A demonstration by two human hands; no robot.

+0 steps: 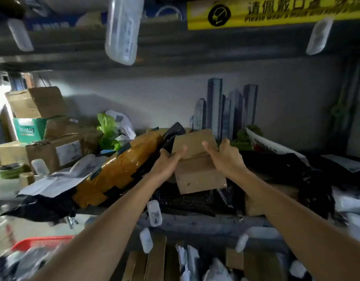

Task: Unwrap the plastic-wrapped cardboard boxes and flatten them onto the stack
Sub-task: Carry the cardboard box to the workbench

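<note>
Both arms outstretched, left hand (168, 161) and right hand (225, 157) gripping cardboard box (199, 175)

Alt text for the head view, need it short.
A person's left hand and right hand hold a plain cardboard box by its sides above a cluttered shelf. An orange tape-wrapped parcel lies just left of it among black plastic bags and other boxes; a yellow mask sign runs overhead.

Both arms are bare and slim: the left forearm (106, 230) enters from 7 o'clock, the right forearm (286, 209) from 4 o'clock. The left hand (167, 161) and right hand (225, 157) are uncovered.
</note>
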